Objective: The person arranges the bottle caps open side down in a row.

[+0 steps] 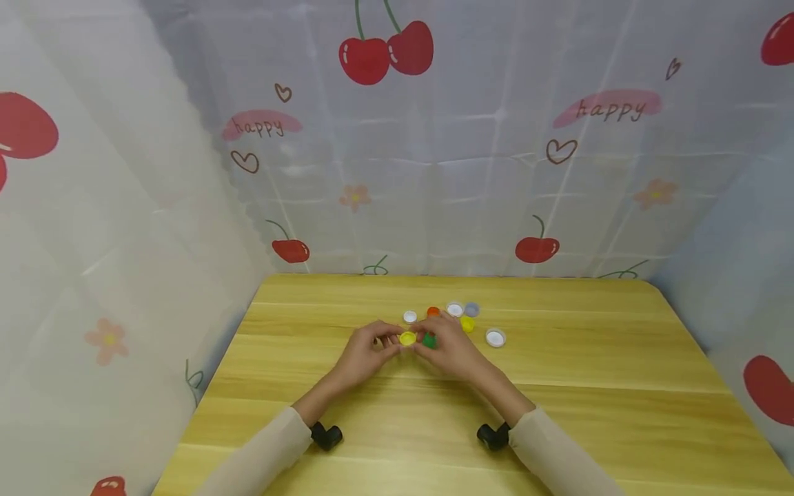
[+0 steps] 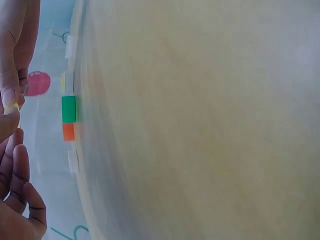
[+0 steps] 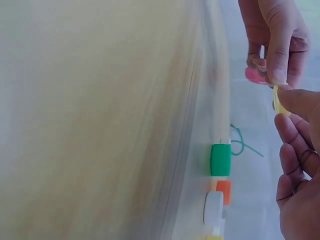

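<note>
I have the left hand [image 1: 362,355] and right hand [image 1: 455,350] pinching one yellow cap [image 1: 407,338] above the table [image 1: 406,441], apparently mid-handling, so next likely calls for one grip easing while the other steadies.

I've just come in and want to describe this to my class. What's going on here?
A person is holding a small yellow cap in the fingers of both the left hand and right hand, above the wooden table. A green cap and an orange cap are nearby; a white cap lies further right.
</note>
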{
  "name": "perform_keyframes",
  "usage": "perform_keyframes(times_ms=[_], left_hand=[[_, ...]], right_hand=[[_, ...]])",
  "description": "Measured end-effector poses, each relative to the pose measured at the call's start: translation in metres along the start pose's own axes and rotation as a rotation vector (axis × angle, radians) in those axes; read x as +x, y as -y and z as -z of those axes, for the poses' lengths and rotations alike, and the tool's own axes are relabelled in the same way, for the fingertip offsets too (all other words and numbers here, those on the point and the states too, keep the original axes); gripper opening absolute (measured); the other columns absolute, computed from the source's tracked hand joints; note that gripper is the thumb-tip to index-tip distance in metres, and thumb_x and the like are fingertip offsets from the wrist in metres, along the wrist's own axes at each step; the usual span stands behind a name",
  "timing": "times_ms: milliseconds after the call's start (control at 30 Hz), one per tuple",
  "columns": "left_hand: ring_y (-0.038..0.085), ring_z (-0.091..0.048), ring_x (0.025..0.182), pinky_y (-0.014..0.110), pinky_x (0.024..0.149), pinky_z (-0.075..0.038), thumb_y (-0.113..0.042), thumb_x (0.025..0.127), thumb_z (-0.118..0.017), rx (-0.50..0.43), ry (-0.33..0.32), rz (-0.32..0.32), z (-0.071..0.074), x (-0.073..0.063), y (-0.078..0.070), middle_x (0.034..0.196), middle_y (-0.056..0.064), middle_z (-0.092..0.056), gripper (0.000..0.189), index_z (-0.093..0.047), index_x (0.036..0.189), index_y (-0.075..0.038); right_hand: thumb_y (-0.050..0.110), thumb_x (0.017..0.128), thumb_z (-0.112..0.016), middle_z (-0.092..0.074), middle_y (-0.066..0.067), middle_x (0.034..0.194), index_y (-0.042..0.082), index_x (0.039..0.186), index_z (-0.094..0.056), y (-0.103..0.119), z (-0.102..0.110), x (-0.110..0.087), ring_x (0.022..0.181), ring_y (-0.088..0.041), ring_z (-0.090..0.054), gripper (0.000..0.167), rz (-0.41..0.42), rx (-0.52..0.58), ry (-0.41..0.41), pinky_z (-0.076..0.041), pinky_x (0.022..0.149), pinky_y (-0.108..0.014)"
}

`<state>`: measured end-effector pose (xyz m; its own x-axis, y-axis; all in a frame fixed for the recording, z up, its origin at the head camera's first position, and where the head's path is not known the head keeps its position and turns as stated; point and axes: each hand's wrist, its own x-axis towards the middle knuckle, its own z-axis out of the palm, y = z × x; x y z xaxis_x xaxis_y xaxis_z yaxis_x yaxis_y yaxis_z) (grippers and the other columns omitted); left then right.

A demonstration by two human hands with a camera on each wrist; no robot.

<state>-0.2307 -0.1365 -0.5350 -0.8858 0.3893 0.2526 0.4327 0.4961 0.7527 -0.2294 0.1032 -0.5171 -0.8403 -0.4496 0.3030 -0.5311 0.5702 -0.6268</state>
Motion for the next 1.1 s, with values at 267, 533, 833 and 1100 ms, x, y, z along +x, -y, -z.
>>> perform_keyframes(times_ms=[267,533,833,1100], left_hand=[[0.0,-0.064,0.084,0.026,0.081,-0.051,-0.023,0.097,-0.083,0.033,-0.006,-0.087,-0.01,-0.01,-0.025,0.096,-0.013,-0.073,0.024,-0.079,0.12,-0.021],[-0.001,-0.063,0.085,0.027,0.084,-0.051,-0.029,0.096,-0.083,0.018,0.004,-0.084,-0.02,-0.025,-0.045,0.096,-0.015,-0.074,0.022,-0.081,0.117,-0.024],[-0.003,-0.065,0.084,0.026,0.085,-0.048,-0.024,0.096,-0.083,-0.026,0.048,-0.061,-0.031,-0.031,-0.051,0.096,-0.015,-0.076,0.021,-0.081,0.117,-0.024],[-0.001,-0.065,0.085,0.026,0.084,-0.049,-0.027,0.096,-0.083,-0.097,0.073,-0.062,-0.035,-0.032,-0.054,0.095,-0.016,-0.075,0.02,-0.081,0.117,-0.028]], right_hand=[[0.031,0.094,-0.085,-0.068,0.019,0.093,0.02,0.115,-0.079,0.004,0.015,-0.029,0.097,-0.022,-0.062,0.024,0.053,-0.005,-0.066,-0.046,0.103,-0.046],[0.029,0.092,-0.088,-0.067,0.021,0.092,0.026,0.113,-0.077,0.007,0.023,-0.055,0.096,-0.011,-0.056,0.024,0.088,0.006,-0.1,-0.046,0.085,-0.029],[0.026,0.091,-0.089,-0.07,0.015,0.092,0.025,0.112,-0.077,0.006,0.023,-0.074,0.094,-0.012,-0.055,0.024,0.098,0.017,-0.115,-0.049,0.082,-0.028],[0.025,0.091,-0.089,-0.072,0.008,0.093,0.026,0.112,-0.074,0.004,0.026,-0.083,0.094,-0.012,-0.053,0.026,0.098,0.052,-0.11,-0.049,0.082,-0.035]])
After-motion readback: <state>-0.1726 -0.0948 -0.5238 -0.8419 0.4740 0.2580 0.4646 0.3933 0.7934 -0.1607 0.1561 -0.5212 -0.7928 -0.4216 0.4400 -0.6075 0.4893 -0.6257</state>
